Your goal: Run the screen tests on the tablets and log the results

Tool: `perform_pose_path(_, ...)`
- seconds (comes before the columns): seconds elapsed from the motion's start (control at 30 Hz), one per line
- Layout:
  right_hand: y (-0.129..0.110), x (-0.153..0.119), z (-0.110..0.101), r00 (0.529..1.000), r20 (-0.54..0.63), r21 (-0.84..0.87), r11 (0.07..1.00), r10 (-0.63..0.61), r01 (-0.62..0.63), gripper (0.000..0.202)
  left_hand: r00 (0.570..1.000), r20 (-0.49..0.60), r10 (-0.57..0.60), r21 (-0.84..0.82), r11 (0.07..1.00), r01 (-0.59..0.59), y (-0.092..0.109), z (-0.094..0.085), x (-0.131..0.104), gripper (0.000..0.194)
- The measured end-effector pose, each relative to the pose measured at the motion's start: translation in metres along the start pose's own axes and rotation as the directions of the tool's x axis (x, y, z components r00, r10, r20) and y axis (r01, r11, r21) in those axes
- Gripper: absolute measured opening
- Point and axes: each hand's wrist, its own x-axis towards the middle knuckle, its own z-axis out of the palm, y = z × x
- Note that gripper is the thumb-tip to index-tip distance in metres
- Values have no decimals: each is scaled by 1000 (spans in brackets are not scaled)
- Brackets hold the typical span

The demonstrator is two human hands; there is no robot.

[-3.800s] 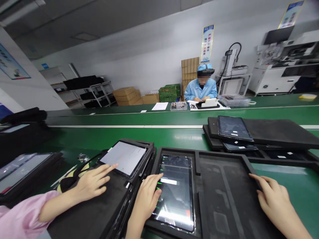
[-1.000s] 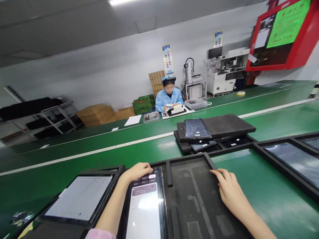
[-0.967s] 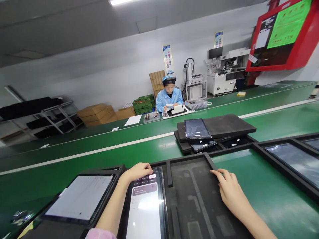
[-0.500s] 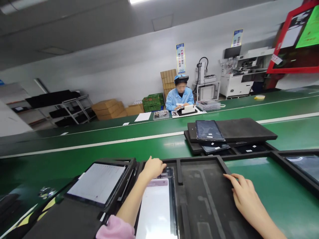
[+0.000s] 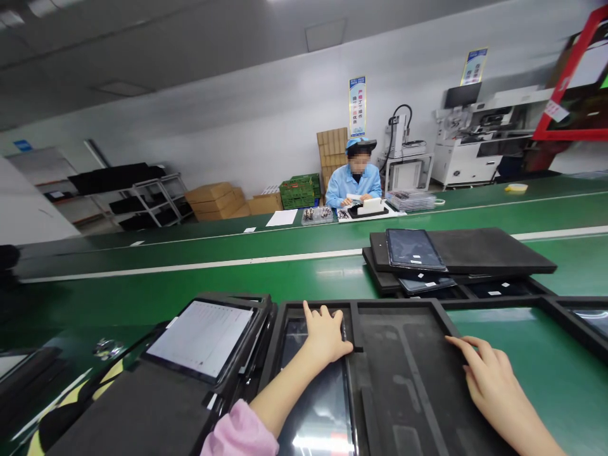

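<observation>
The tablet (image 5: 322,405) is turning dark, seemingly closing its white page. My left hand (image 5: 327,334) is splaying over its twelve o'clock; my right hand (image 5: 494,380), grip unclear, is touching the tray (image 5: 399,354) at three.

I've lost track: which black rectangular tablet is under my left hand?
The dark tablet in the black foam tray's left compartment; your left hand overlaps only it.

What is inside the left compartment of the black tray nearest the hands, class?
A tablet lies in that part of the black tray. The left hand and forearm hide part of its screen; anything beneath the tablet cannot be seen.
</observation>
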Motion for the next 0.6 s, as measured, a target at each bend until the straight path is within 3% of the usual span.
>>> perform_pose_path(0.2,6,-2,4,1000,25,10,1000,13,-14,45,1000,-3,19,-69,997,-19,-5,7,5,77)
perform_pose_path(0.33,6,-1,2,1000,11,13,1000,-1,0,45,999,-33,7,-119,993,-11,-8,8,5,67)
perform_pose_path(0.6,-31,8,-24,994,-60,33,995,95,-93,42,998,-52,21,-133,991,-28,2,6,10,57)
